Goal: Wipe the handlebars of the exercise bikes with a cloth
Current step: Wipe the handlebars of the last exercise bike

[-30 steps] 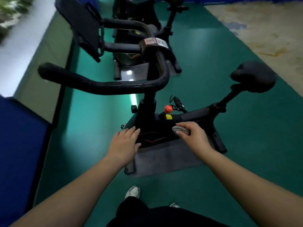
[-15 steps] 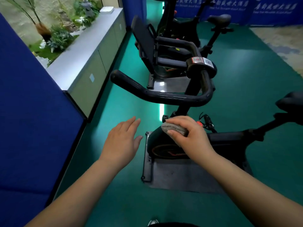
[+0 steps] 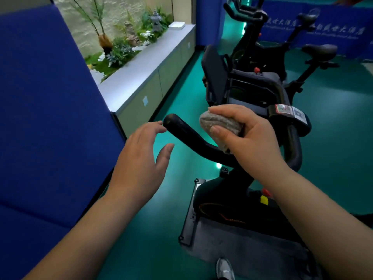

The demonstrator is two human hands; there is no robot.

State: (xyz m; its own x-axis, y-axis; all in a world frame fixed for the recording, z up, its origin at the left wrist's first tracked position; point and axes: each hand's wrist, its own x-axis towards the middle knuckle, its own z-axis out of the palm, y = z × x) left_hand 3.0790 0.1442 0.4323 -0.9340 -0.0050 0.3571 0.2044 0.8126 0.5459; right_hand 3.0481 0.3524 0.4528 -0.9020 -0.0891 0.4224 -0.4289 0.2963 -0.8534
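At the nearest bike: a black handlebar [image 3: 193, 136] curves from a rounded end at centre frame back toward the stem; a person stands over it, both bare forearms reaching in from the bottom edge.
Cloth: a grey, ribbed cloth [image 3: 219, 123] is bunched into a wad just above the handlebar's left arm; whether it touches the bar cannot be told.
Right hand: the right hand [image 3: 245, 136] grips the cloth, fingers curled over its top and thumb pressed against its near side.
Left hand: the left hand [image 3: 141, 150] is spread and relaxed, holding nothing, its fingertips just beside the rounded end of the bar.
Bike body: below the hands, the nearest exercise bike [image 3: 232, 201] stands on a dark grey mat [image 3: 242, 245]; a label strap [image 3: 286, 111] wraps the stem where the bars meet.
Further bikes: a second bike [image 3: 242, 81] with a black screen panel stands directly behind, and a third bike [image 3: 252, 33] beyond it, both with dark saddles to the right.
Floor: teal flooring [image 3: 153, 229] with pale green light reflected near the bikes.
Left side: a blue padded partition [image 3: 46, 110] fills the left, followed by a grey low cabinet [image 3: 145, 77] topped with a planter of green foliage [image 3: 121, 47].
Background: a blue banner [image 3: 333, 31] with white lettering lines the far wall.
Bottom edge: one light-coloured shoe [image 3: 225, 268] shows on the mat.
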